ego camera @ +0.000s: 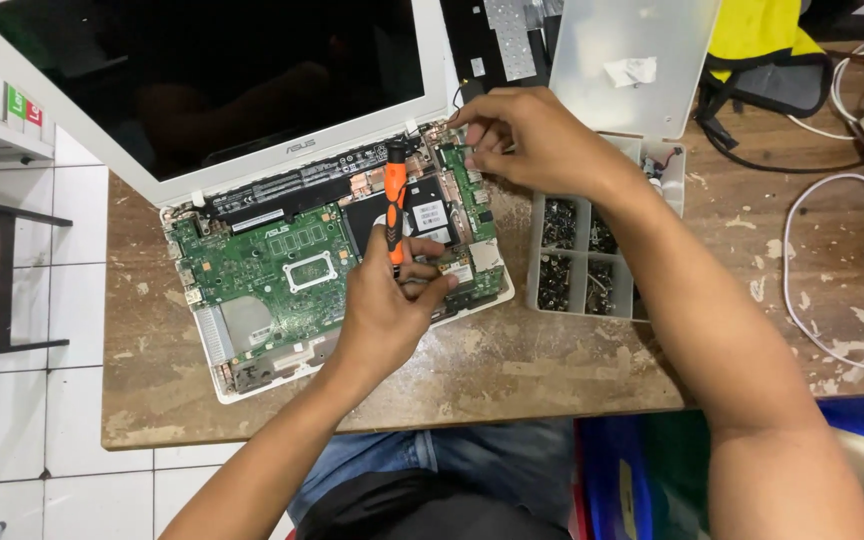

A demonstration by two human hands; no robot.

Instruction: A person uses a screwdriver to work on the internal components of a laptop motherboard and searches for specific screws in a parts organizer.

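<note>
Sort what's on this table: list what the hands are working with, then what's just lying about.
In use:
left hand
screwdriver
right hand
laptop
screw box

Lying about:
white cables
yellow bag
spare keyboard

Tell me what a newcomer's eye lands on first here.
The opened white laptop with its bare green circuit board lies mid-table. The left hand grips an orange-handled screwdriver over the board, while the right hand pinches at the laptop's far right corner. A compartment box of small parts sits just right.
</note>
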